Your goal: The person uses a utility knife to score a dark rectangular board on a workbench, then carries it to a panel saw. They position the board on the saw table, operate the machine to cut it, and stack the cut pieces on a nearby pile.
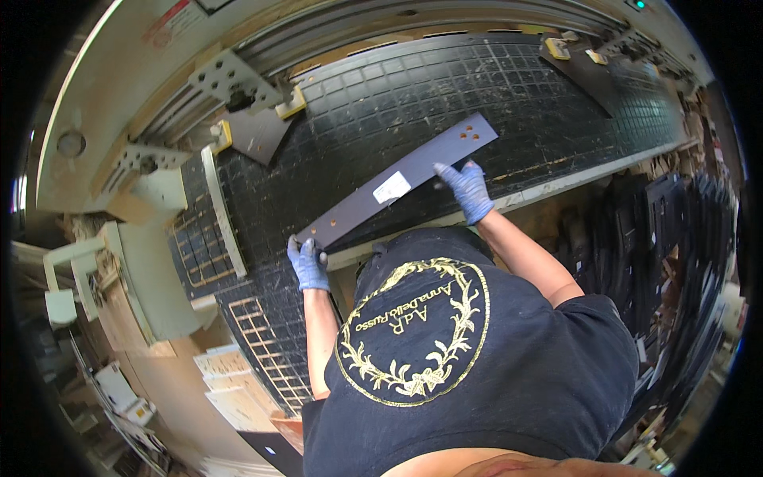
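Observation:
A long, narrow dark grey board (pixel 357 206) lies slantwise before me, above a black gridded machine bed. It bears a white printed label (pixel 391 187) and has round drilled holes near both ends. My left hand (pixel 309 265), in a blue work glove, grips the near left end, its fingertips at the board's edge. Along the near long edge, toward the far right end, is my right hand (pixel 468 188), gloved alike. Its thumb side rests against the board, and some fingers are hidden. Whether the board touches the bed cannot be told.
Yellow-edged clamps (pixel 290 104) hold a dark panel (pixel 259 134) at the upper left; another clamped panel (pixel 578 77) is at the upper right. A pale strip (pixel 223 211) crosses the bed at left. Dark boards (pixel 650 232) stand stacked at right. Light panels (pixel 232 381) lean at lower left.

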The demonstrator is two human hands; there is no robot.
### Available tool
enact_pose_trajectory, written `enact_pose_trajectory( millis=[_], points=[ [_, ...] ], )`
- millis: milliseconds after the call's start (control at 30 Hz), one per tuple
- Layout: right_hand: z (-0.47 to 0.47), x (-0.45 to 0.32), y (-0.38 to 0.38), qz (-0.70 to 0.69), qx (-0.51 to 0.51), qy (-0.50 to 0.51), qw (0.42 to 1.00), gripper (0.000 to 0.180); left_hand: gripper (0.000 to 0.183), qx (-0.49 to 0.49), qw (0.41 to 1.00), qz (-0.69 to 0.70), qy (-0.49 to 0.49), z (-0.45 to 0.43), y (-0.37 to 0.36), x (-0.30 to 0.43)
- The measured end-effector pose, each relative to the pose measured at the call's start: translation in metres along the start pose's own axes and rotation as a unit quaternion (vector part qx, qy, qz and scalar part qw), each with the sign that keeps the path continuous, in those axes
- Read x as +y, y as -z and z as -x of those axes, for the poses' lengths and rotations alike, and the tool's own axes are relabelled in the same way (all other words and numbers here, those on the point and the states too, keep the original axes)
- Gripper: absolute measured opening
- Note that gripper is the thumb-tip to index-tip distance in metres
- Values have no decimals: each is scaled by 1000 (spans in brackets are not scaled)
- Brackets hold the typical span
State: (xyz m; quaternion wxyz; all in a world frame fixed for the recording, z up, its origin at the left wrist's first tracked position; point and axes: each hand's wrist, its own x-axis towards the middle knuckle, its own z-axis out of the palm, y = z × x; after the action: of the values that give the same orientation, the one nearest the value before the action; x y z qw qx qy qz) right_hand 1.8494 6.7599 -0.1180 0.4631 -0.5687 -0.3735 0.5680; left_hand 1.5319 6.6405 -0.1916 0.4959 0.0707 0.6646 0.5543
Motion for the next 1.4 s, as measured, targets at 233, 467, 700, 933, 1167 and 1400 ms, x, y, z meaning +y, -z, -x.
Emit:
enact_pose_trajectory(
  millis=[233,467,700,933,1167,1400],
  points=[
    [35,-41,-22,134,-54,171,975,38,73,-88,985,126,77,-37,14,-34],
    [36,-57,-14,158,-52,255,952,33,67,-46,991,97,85,-39,-24,-20],
    [7,-50,22,-23,23,131,991,27,38,-98,992,77,-12,-9,-68,6],
    [-44,-8,125,-239,62,-86,965,26,50,-38,992,26,-116,21,-132,5],
    [-63,11,229,-323,74,-179,926,36,66,-87,973,62,-202,52,-227,-24],
    [-55,20,308,-403,73,-233,882,36,73,-148,957,39,-245,102,-322,-49]
  ],
)
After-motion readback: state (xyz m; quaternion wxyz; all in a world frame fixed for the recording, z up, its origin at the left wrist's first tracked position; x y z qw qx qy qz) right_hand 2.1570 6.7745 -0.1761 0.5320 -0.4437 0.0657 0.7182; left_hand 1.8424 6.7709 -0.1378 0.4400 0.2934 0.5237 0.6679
